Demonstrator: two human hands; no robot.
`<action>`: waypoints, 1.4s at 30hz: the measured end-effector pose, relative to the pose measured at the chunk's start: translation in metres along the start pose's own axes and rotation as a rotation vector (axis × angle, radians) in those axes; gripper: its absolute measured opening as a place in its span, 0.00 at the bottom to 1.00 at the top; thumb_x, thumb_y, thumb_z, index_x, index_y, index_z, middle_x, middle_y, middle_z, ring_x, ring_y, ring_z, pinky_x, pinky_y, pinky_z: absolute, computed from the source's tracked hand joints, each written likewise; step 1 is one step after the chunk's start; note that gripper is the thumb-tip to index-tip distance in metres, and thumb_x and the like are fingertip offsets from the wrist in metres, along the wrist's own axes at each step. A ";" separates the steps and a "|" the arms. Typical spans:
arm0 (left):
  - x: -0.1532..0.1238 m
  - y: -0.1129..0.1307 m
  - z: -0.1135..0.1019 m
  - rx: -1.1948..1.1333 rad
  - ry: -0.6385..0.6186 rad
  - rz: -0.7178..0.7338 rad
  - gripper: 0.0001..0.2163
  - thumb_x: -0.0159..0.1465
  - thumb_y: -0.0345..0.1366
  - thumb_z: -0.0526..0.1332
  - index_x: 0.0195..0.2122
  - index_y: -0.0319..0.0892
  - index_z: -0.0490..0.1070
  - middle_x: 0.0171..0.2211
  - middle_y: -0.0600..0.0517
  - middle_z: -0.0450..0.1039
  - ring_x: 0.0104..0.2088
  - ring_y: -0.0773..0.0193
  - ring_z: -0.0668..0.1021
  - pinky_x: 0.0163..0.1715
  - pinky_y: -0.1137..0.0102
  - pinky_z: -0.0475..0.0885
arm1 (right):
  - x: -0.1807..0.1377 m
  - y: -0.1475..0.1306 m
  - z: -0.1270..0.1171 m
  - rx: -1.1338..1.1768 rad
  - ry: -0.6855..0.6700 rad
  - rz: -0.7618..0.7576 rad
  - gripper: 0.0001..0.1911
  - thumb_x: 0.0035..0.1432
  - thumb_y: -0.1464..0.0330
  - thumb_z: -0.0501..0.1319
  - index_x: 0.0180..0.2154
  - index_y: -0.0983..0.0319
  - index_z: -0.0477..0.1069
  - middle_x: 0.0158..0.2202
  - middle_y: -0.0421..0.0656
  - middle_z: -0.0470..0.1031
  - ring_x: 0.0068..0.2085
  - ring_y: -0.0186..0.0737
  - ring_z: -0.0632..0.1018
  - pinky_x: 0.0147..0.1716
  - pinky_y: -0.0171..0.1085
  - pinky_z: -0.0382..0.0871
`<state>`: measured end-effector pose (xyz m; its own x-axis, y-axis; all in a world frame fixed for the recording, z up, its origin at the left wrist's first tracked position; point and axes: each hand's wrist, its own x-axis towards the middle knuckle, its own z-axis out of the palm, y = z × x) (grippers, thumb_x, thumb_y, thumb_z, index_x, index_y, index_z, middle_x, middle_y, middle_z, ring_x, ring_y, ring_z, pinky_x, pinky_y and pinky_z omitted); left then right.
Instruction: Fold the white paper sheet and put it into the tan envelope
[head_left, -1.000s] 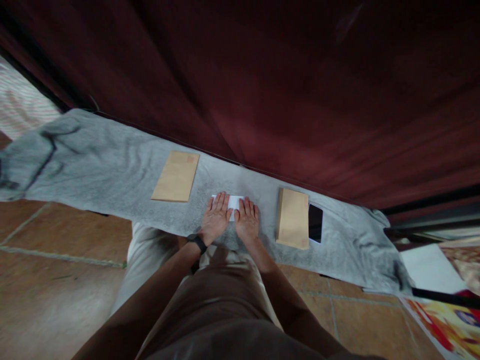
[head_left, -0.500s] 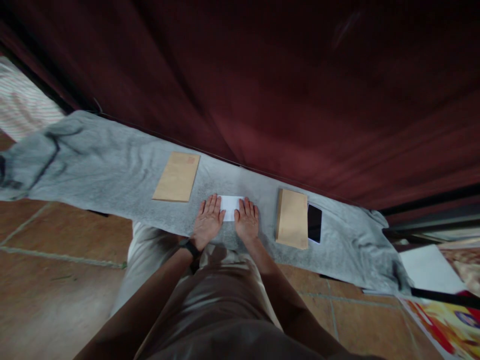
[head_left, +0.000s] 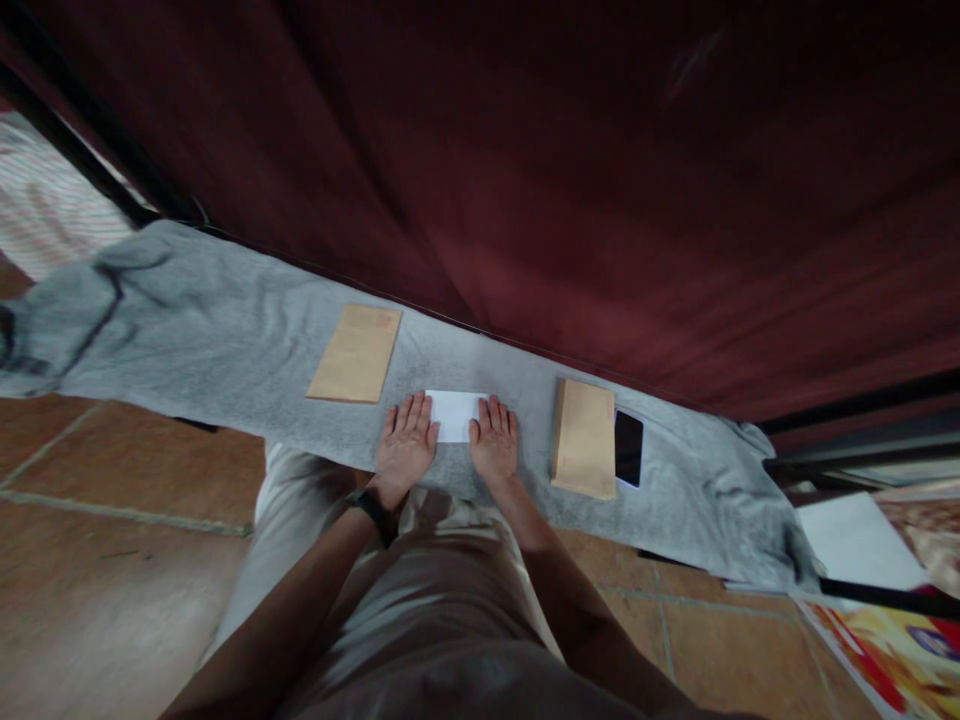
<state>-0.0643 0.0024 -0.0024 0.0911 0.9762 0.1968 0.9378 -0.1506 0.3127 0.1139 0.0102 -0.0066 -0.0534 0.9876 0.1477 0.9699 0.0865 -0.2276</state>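
A small white sheet of paper [head_left: 454,416] lies flat on the grey cloth [head_left: 247,340] in front of me. At its left edge my left hand [head_left: 407,440] rests palm down, fingers stretched out, with a dark watch on the wrist. My right hand [head_left: 494,438] lies flat over the paper's right edge, fingers straight, hiding that end. Neither hand grips anything. Left of the hands lies a brown envelope [head_left: 356,353]. To the right sits a stack of brown envelopes [head_left: 585,438], with a dark-screened phone [head_left: 628,447] beside it.
A dark red curtain-like sheet [head_left: 525,200] rises along the far edge of the cloth-covered surface. Tiled floor [head_left: 112,460] shows below its near edge. At the lower right are a white sheet [head_left: 862,540] and a colourful printed package [head_left: 900,650].
My left hand has slid a little to the left, so more of the white paper's left side shows. The right hand has stayed in place.
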 end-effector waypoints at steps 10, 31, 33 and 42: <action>-0.001 0.000 0.000 0.027 -0.001 -0.013 0.29 0.75 0.41 0.43 0.73 0.35 0.56 0.72 0.41 0.58 0.74 0.49 0.59 0.73 0.50 0.49 | 0.005 -0.007 -0.009 0.029 -0.030 0.029 0.26 0.75 0.64 0.51 0.70 0.64 0.61 0.74 0.51 0.56 0.73 0.53 0.59 0.73 0.59 0.44; -0.001 0.002 -0.005 -0.009 -0.021 -0.019 0.29 0.74 0.40 0.44 0.74 0.34 0.56 0.73 0.41 0.56 0.74 0.49 0.57 0.73 0.49 0.49 | 0.005 -0.023 -0.001 0.097 -0.074 -0.108 0.26 0.76 0.63 0.50 0.70 0.60 0.62 0.74 0.47 0.57 0.73 0.46 0.61 0.73 0.50 0.48; -0.001 0.002 -0.004 -0.009 -0.016 -0.022 0.29 0.74 0.41 0.44 0.74 0.35 0.55 0.73 0.41 0.56 0.74 0.49 0.58 0.72 0.49 0.49 | 0.004 -0.021 -0.001 0.084 -0.068 -0.093 0.26 0.76 0.63 0.50 0.70 0.59 0.61 0.74 0.47 0.57 0.73 0.46 0.60 0.73 0.50 0.49; -0.002 -0.001 -0.001 -0.016 0.000 -0.003 0.30 0.74 0.41 0.44 0.75 0.37 0.51 0.73 0.42 0.56 0.74 0.49 0.58 0.72 0.47 0.50 | -0.002 -0.003 -0.005 0.024 -0.056 -0.048 0.26 0.76 0.65 0.49 0.71 0.60 0.59 0.75 0.48 0.55 0.73 0.47 0.60 0.72 0.51 0.50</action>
<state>-0.0655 0.0009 -0.0025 0.0878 0.9767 0.1960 0.9328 -0.1496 0.3278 0.1118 0.0076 -0.0017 -0.1132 0.9881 0.1046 0.9599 0.1359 -0.2451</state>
